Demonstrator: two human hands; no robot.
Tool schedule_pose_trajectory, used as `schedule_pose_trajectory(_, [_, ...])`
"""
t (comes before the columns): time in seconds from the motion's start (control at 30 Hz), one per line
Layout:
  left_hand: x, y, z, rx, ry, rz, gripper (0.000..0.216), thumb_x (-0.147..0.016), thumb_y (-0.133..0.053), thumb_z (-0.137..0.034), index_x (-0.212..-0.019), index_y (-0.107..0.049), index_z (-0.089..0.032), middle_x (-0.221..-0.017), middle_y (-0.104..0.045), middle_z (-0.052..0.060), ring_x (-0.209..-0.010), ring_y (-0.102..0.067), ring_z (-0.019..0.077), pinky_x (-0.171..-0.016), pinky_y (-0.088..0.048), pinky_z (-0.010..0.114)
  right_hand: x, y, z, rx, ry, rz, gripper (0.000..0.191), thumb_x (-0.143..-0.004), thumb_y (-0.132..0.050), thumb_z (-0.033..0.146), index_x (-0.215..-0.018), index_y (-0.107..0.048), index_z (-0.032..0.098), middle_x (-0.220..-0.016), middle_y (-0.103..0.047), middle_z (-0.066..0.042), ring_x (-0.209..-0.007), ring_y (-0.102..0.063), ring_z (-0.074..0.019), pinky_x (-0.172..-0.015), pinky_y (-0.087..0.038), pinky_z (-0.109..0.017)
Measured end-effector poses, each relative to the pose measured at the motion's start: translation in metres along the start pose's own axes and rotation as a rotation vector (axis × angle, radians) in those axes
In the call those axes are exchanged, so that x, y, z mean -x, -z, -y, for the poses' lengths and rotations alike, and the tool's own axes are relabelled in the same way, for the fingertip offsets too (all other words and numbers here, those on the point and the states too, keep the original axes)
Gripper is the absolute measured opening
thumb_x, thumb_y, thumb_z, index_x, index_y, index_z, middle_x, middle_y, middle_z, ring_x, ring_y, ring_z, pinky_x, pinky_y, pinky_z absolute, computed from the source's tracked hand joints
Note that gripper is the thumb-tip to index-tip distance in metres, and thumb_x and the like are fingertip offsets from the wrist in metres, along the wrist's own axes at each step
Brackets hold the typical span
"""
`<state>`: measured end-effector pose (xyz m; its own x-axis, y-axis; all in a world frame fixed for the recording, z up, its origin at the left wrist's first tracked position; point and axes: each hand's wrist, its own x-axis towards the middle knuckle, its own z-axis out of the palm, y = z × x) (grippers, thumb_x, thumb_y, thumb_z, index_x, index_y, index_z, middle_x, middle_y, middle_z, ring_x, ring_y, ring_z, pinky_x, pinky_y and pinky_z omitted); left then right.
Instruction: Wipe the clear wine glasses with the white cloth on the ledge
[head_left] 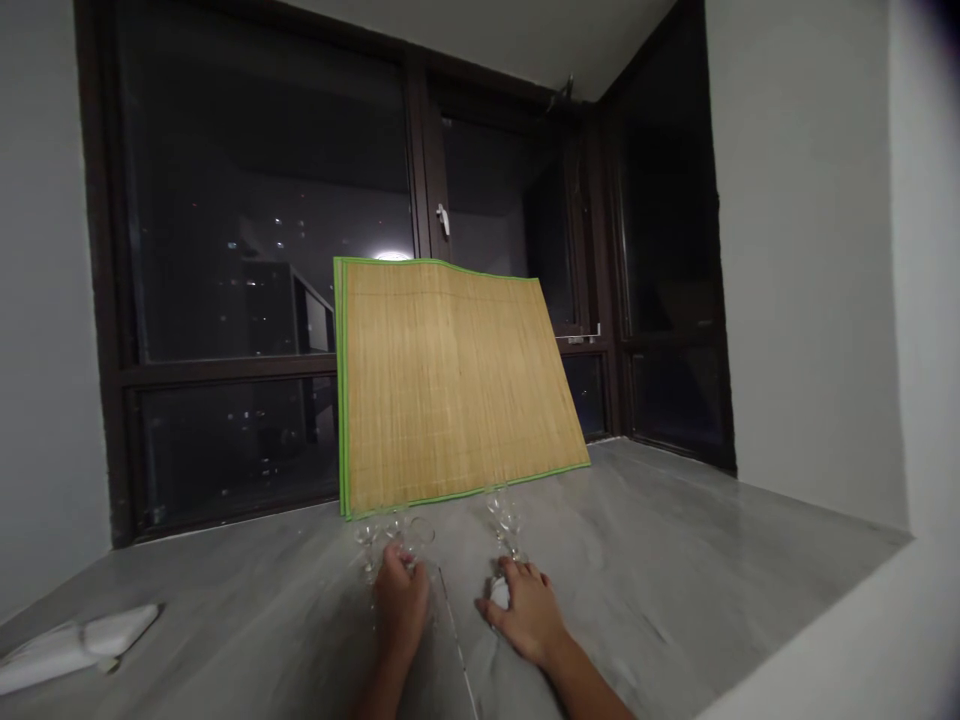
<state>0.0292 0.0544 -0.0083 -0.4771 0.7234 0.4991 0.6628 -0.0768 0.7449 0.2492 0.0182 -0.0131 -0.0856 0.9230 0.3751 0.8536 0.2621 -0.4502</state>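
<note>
2 hands lie low in the centre of the frame on a grey marbled sill (pixel 675 560), and we see both from behind, so much of what they do is hidden. Our left hand (pixel 401 600) is curled over the stems of a cluster of small clear glasses (pixel 394 530); the fingers fold away from us, and we cannot tell how many glasses it grips or whether it only rests against them. Our right hand (pixel 529 610) lies flatter with its fingers loosely spread, covering something small and white (pixel 499 592) of which only an edge shows at the thumb side. Just above it stand 2 or so more stemmed glasses (pixel 504 515), so transparent against the stone that their outlines nearly vanish; whether the fingertips touch their bases we cannot say. Behind both groups, in the middle of the frame, a bamboo mat (pixel 450 380) with green edging leans upright against the dark window (pixel 262 250), which shows only scattered lights. At the lower left a white folded object (pixel 82 645) is cut off by the frame edge and too dim to identify.
</note>
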Motion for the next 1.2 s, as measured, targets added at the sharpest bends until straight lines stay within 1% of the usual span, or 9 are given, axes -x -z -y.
schedule_pose_trajectory(0.1, [0.000,-0.003,0.000,-0.012,-0.016,0.016,0.037,-0.078,-0.051,-0.019,-0.115,-0.052,-0.018,-0.091,-0.068,0.004,-0.087,-0.066,0.0213,-0.078,-0.044,0.029,0.001,0.002,0.002,0.006,0.015,0.000,0.068,-0.077,-0.062,0.053,-0.134,-0.058,0.016,-0.134,-0.062,-0.017,-0.127,-0.051,-0.0346,-0.105,-0.037,-0.049])
schedule_pose_trajectory(0.23, [0.002,0.000,-0.003,-0.007,-0.025,0.032,0.034,-0.079,-0.050,-0.019,-0.112,-0.052,-0.018,-0.091,-0.067,0.004,-0.086,-0.065,0.0207,-0.076,-0.044,0.028,-0.002,0.004,0.005,0.025,0.002,0.015,0.071,-0.078,-0.060,0.053,-0.138,-0.055,0.014,-0.145,-0.053,-0.017,-0.137,-0.042,-0.0353,-0.110,-0.033,-0.049])
schedule_pose_trajectory(0.37, [0.004,0.002,-0.004,-0.020,-0.025,0.029,0.031,-0.080,-0.049,-0.020,-0.110,-0.052,-0.019,-0.090,-0.066,0.004,-0.086,-0.065,0.0208,-0.077,-0.044,0.028,-0.002,0.004,0.008,0.040,-0.059,0.015,0.067,-0.080,-0.056,0.052,-0.135,-0.057,0.014,-0.141,-0.057,-0.018,-0.135,-0.047,-0.0345,-0.111,-0.032,-0.049])
schedule_pose_trajectory(0.53, [0.003,-0.001,-0.001,-0.025,-0.043,0.032,0.037,-0.078,-0.051,-0.019,-0.116,-0.052,-0.018,-0.092,-0.068,0.004,-0.088,-0.066,0.0212,-0.079,-0.044,0.028,0.002,0.006,0.012,0.045,-0.094,-0.025,0.059,-0.080,-0.054,0.051,-0.127,-0.061,0.016,-0.133,-0.063,-0.017,-0.128,-0.051,-0.0356,-0.106,-0.035,-0.053])
schedule_pose_trajectory(0.63, [0.003,-0.002,0.000,-0.047,-0.051,0.050,0.038,-0.079,-0.051,-0.018,-0.117,-0.052,-0.018,-0.094,-0.068,0.005,-0.090,-0.066,0.0214,-0.080,-0.044,0.028,0.004,0.008,0.013,0.047,-0.088,-0.055,0.055,-0.080,-0.055,0.050,-0.123,-0.063,0.017,-0.130,-0.063,-0.017,-0.123,-0.054,-0.0352,-0.103,-0.038,-0.050])
schedule_pose_trajectory(0.8, [0.006,-0.002,-0.005,-0.133,-0.133,0.079,0.038,-0.079,-0.051,-0.015,-0.116,-0.053,-0.019,-0.096,-0.069,0.005,-0.098,-0.066,0.0215,-0.089,-0.043,0.029,0.011,0.014,0.014,-0.026,0.039,-0.039,0.059,-0.079,-0.057,0.045,-0.129,-0.059,0.015,-0.128,-0.062,-0.017,-0.122,-0.053,-0.0329,-0.100,-0.041,-0.044])
schedule_pose_trajectory(0.97, [0.011,0.000,-0.012,-0.214,-0.198,0.119,0.036,-0.078,-0.050,-0.013,-0.114,-0.056,-0.019,-0.098,-0.070,0.005,-0.100,-0.065,0.0224,-0.092,-0.041,0.032,0.015,0.010,0.011,-0.195,0.268,0.059,0.066,-0.069,-0.057,0.022,-0.135,-0.054,0.017,-0.130,-0.062,-0.012,-0.122,-0.055,-0.0270,-0.106,-0.040,-0.038])
schedule_pose_trajectory(1.07, [0.014,0.002,-0.015,-0.264,-0.256,0.128,0.039,-0.077,-0.052,-0.013,-0.116,-0.057,-0.021,-0.103,-0.070,0.006,-0.104,-0.063,0.0226,-0.097,-0.039,0.034,0.012,0.006,0.006,-0.305,0.309,-0.005,0.065,-0.066,-0.053,0.014,-0.131,-0.053,0.017,-0.131,-0.062,-0.012,-0.123,-0.056,-0.0243,-0.107,-0.041,-0.037])
schedule_pose_trajectory(1.2, [0.020,0.003,-0.019,-0.316,-0.396,0.203,0.047,-0.074,-0.053,-0.012,-0.120,-0.059,-0.018,-0.105,-0.069,0.007,-0.106,-0.061,0.0236,-0.103,-0.034,0.037,0.010,0.002,0.004,-0.390,0.343,-0.131,0.064,-0.070,-0.052,0.010,-0.133,-0.049,0.018,-0.134,-0.059,-0.012,-0.126,-0.054,-0.0237,-0.109,-0.041,-0.040])
